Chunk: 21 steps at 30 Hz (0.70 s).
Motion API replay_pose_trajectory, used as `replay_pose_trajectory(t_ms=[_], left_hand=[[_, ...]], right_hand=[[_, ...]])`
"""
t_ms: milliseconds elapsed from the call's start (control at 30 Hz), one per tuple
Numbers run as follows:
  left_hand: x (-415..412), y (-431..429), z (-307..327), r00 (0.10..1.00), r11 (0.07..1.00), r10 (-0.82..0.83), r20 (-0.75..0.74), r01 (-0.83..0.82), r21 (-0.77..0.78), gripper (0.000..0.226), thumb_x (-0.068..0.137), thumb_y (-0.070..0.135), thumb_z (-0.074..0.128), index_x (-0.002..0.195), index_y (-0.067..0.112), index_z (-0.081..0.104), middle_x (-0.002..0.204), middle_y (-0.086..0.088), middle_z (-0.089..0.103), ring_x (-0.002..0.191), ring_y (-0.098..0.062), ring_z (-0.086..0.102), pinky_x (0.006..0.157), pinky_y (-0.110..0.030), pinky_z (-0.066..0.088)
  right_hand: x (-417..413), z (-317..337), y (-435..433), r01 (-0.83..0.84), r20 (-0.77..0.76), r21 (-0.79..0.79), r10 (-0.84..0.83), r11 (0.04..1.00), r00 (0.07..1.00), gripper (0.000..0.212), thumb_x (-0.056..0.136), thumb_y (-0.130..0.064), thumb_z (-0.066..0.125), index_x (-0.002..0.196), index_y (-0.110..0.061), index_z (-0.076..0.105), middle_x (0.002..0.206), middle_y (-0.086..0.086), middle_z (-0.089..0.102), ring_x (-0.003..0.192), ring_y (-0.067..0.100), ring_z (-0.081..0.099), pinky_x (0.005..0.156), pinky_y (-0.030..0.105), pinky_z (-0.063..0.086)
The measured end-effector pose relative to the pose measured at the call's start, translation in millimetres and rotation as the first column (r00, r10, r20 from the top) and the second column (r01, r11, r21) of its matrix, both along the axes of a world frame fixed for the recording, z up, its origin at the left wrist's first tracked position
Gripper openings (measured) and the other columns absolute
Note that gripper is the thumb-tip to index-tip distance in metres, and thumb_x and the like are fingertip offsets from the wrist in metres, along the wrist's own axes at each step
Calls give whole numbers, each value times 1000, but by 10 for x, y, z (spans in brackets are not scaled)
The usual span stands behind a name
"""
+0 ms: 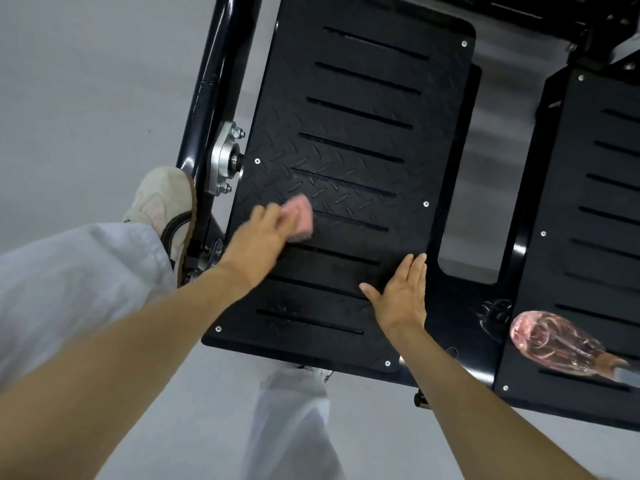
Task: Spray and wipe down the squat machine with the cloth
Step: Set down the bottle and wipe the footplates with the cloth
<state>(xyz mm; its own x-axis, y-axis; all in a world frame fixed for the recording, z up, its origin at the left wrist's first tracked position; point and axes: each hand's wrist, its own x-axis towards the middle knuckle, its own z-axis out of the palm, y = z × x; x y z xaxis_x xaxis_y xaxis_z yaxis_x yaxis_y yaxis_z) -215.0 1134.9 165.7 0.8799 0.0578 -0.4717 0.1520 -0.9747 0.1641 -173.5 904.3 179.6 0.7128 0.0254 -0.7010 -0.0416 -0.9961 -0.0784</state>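
Head view looks steeply down on the squat machine [221,64], whose two black, slotted, diamond-tread footplates stand side by side over a pale grey floor [86,81]. The left hand [263,233] reaches onto the left footplate [363,109] with the pink cloth [298,219] bunched at its fingertips, the cloth lying against the tread near the plate's left edge. Both hand and cloth are blurred, so I cannot tell whether the fingers curl round the cloth or press it flat. The right hand [401,296] rests palm down on the same plate, nearer its right edge, with the fingers straight and held together and the thumb spread out to the left. A clear spray bottle [554,344] with a pinkish tint lies on its side at the near end of the right footplate [595,202], well apart from both hands. A beige shoe [162,199] sits beside the machine's black frame tube on the left, below a silver bolted bracket [225,157], and a light trouser leg [76,278] fills the lower left.
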Motion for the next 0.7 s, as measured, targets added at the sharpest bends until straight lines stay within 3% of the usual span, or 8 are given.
replay_pose_trajectory(t_ms=[67, 133, 200, 267, 400, 467, 600, 700], left_hand=[[23, -16, -51, 950, 951, 306, 64, -309, 26, 70, 83, -5, 55, 146, 9, 28, 123, -18, 37, 106, -31, 39, 76, -33, 47], [38, -179, -61, 905, 906, 419, 75, -423, 38, 68, 84, -5, 54, 145, 7, 27, 123, -19, 37, 106, -33, 39, 74, -34, 47], [37, -382, -48, 943, 943, 331, 26, -331, 16, 72, 83, -4, 53, 146, 10, 22, 127, -18, 33, 110, -32, 37, 80, -37, 51], [-1, -536, -24, 999, 1000, 19, -28, -18, 16, 76, 86, 0, 51, 150, 14, 13, 131, -14, 28, 114, -29, 35, 88, -38, 50], [49, -280, 4, 890, 880, -449, -74, 455, 139, 90, 84, -1, 55, 152, 15, -3, 132, -10, 21, 115, -25, 35, 97, -36, 43], [44, -98, -18, 932, 907, -354, -76, 362, 216, 89, 80, -1, 59, 151, 13, 7, 131, -13, 29, 112, -27, 39, 94, -38, 45], [35, -234, -12, 988, 967, 155, -4, -151, 204, 75, 82, -5, 53, 148, 11, 24, 124, -19, 38, 107, -35, 41, 79, -42, 49], [79, -699, 24, 995, 992, -53, -82, 62, 106, 75, 84, -3, 48, 149, 14, 14, 132, -17, 31, 113, -33, 37, 85, -43, 48]], right_hand=[[-31, -14, -36, 20, -4, 8, -20, 1000, 1000, 97, 92, -52, 49, 149, -2, -11, 157, 14, -22, 147, 24, -13, 120, 40, 16], [-67, -27, -46, 22, 5, 12, -22, 1000, 1000, 92, 94, -51, 45, 150, -2, -9, 157, 14, -22, 147, 24, -12, 120, 40, 18], [-104, -34, -48, 40, 5, 22, -40, 999, 999, 87, 96, -49, 43, 150, -2, -8, 157, 15, -21, 147, 25, -12, 120, 39, 15], [-132, -41, -47, 59, 0, 33, -59, 998, 998, 83, 98, -45, 42, 151, -4, -7, 157, 14, -21, 147, 25, -11, 121, 38, 10], [-153, -58, -101, 79, -6, 60, -78, 995, 997, 77, 100, -31, 45, 152, -10, -8, 158, 8, -20, 148, 22, -11, 121, 39, 8], [-149, -54, -145, 56, -17, 57, -55, 997, 998, 76, 100, -26, 45, 152, -11, -8, 158, 7, -20, 148, 21, -11, 121, 39, 7], [-141, -38, -204, -12, -10, 42, 13, 999, 1000, 79, 98, -22, 47, 152, -10, -9, 158, 8, -20, 148, 22, -9, 120, 40, 7], [-137, -27, -215, 0, -21, 55, 1, 998, 1000, 80, 97, -20, 49, 152, -11, -9, 158, 6, -20, 148, 20, -11, 120, 40, 7]])
